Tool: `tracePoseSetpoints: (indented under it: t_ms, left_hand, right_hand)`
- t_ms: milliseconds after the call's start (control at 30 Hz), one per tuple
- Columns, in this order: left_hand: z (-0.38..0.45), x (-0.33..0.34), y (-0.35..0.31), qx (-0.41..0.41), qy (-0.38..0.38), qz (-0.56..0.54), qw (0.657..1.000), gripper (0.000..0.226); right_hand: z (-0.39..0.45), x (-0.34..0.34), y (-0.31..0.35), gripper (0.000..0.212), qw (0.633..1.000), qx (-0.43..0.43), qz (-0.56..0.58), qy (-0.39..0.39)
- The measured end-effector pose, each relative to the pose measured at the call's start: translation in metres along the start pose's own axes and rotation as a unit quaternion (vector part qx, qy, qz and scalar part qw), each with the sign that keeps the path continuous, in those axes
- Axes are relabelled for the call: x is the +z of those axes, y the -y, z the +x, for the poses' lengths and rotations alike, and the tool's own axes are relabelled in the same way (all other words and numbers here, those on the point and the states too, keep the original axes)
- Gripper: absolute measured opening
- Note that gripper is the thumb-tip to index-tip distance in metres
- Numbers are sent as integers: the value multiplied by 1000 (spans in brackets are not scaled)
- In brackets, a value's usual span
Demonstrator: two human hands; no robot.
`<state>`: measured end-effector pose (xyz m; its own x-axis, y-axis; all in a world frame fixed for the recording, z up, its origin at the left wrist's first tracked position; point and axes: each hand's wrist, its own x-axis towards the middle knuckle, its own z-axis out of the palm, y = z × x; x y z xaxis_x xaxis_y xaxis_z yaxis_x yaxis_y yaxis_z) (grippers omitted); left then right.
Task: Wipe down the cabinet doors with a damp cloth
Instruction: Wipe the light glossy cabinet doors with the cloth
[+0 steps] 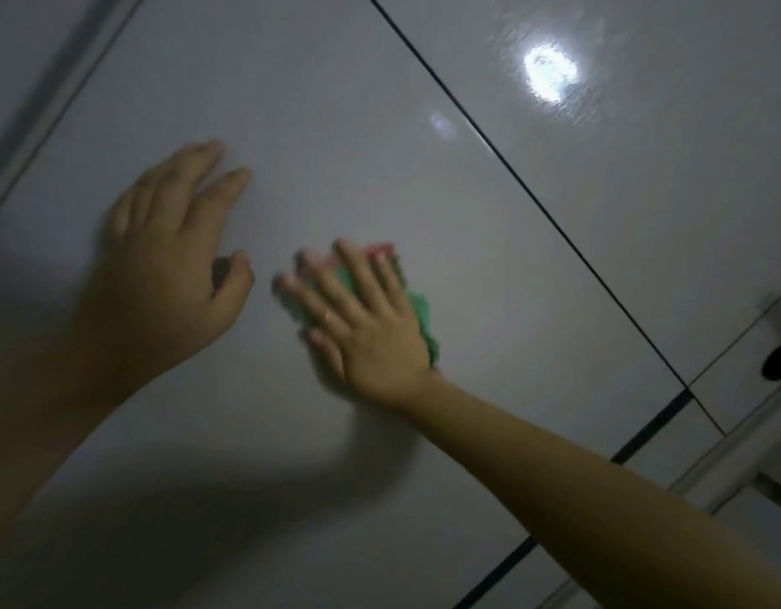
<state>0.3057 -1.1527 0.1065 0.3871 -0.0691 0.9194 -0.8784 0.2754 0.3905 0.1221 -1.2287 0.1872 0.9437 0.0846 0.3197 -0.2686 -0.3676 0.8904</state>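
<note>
Left hand (173, 257) flat and released on glossy white cabinet door (336, 147), right hand (362, 318) blurred, fingers spread pressing green cloth (426, 323), mostly hidden, dim room, lamp glare (549, 72)

The light is dim and grey. A bright glare spot (549, 72) gleams on the glossy cabinet door (336, 125), up and right of my right hand (362, 327), which is smeared with motion blur. Below it, soft dark arm shadows (248, 476) fall. The whole view is tilted.
</note>
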Motion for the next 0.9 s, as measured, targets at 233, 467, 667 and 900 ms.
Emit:
tracePoseSetpoints:
  t_ms: [233, 467, 667, 900]
  left_hand:
    - [-49, -38, 24, -86, 65, 24, 994, 61]
    - [-111, -54, 63, -168, 103, 43, 979, 62]
    - [-136, -53, 67, -210, 111, 13, 971, 65]
    - [-148, -58, 74, -271, 34, -6, 962, 61]
  right_hand:
    - [6, -10, -55, 52, 998, 38, -56, -3]
    - [85, 19, 56, 55, 993, 83, 33, -76]
    - [28, 37, 117, 51, 992, -119, 40, 29]
    - [75, 23, 76, 56, 997, 61, 28, -37]
